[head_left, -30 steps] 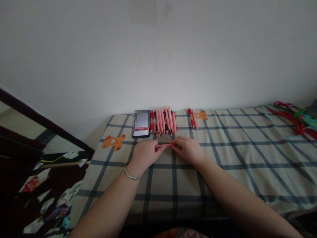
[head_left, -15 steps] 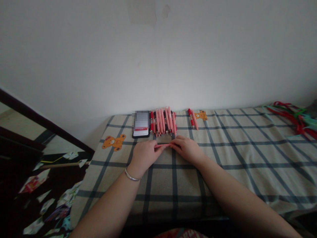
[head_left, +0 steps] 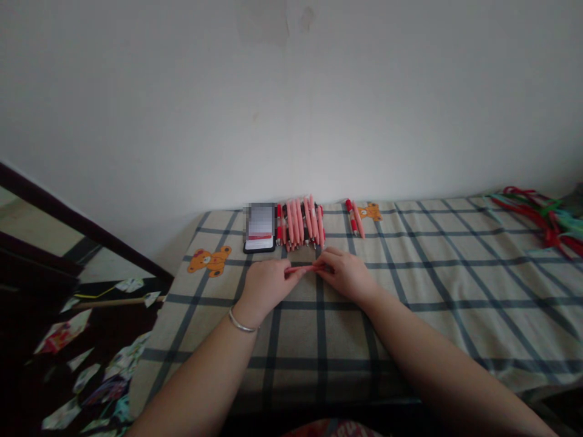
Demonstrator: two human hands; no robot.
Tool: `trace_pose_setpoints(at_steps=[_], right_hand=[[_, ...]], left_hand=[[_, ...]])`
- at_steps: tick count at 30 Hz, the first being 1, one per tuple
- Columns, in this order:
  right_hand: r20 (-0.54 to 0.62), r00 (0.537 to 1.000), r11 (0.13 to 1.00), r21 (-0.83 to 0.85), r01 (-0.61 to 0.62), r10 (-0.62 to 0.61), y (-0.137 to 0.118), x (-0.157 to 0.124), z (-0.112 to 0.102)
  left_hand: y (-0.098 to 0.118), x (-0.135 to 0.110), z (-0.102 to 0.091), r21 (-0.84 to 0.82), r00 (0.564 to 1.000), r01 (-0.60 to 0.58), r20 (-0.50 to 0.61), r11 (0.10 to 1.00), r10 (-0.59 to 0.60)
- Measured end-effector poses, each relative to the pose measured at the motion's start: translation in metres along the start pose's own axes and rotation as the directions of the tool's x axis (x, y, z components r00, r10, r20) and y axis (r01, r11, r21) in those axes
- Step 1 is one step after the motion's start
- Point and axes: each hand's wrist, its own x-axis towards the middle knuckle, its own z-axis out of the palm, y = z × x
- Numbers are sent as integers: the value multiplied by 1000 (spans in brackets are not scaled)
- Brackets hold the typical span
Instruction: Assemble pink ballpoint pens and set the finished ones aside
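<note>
From the head camera, I see the left hand (head_left: 269, 280) and the right hand (head_left: 345, 273) meeting low over the table (head_left: 296, 331), which is spread with a checked cloth. Between them is a slim pink pen (head_left: 300, 268), or what looks like one, lying almost level from side to side, its long axis running from one hand to the other. Both hands are closed down in a pinch, thumb against fingers, one at each end. Only the middle of the pen shows; its ends are hidden in the fingers, so I can't tell how much each hand covers. Neither hand is nearer to it, since both have hold.

Straight beyond the hands lies a pile of pens (head_left: 296, 222), pink, red and black, pointing mostly away from the body and so crosswise to the held one. The right hand's knuckles come just short of the pile's near right corner. A phone (head_left: 259, 246) with a partly blurred screen lies along the pile's left side, past the left hand. Farther right, apart from the pile, a red pen (head_left: 351, 216) and a pink one (head_left: 359, 220) lie side by side, nearer the right hand.
</note>
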Motion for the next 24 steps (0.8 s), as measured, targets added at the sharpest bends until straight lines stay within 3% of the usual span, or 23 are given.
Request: trace_pose_setpoints(at_steps=[15,24], right_hand=[[17,998,997,34,-67,66,0,1,-1],[42,999,999,29,-29,28,2,2,0]], left_hand=[[-2,1,0,1,999,47,21,999,-47],[0,1,-2,3,998,50,31,999,-50]])
